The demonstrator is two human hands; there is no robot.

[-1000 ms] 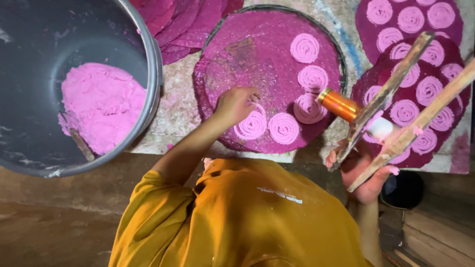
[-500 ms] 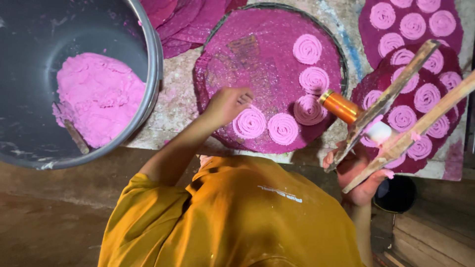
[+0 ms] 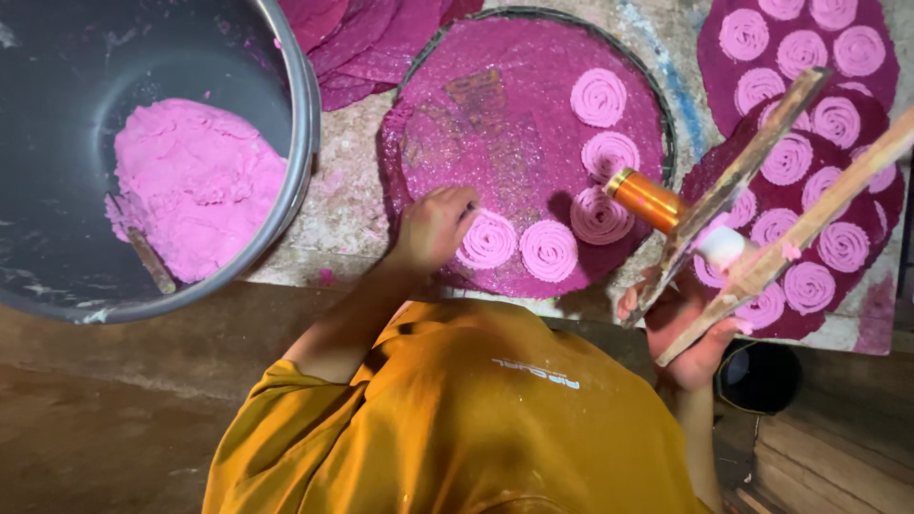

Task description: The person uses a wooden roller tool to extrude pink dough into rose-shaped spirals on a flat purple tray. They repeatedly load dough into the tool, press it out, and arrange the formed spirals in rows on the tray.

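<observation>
Five spirals: pink dough coils [image 3: 549,249] on round magenta tray [image 3: 457,143], centre.
Left hand [image 3: 433,228]: fingers curled, touching tray beside nearest coil.
Right hand [image 3: 690,328]: clamped on wooden press [image 3: 752,205], brass nozzle [image 3: 645,199].
Tip: steady the tray, space coils evenly.
Far left: dough bucket [image 3: 295,114].

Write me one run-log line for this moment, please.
left hand: on round pink mat beside dough spiral | right hand: grips wooden press | tub: pink dough
</observation>
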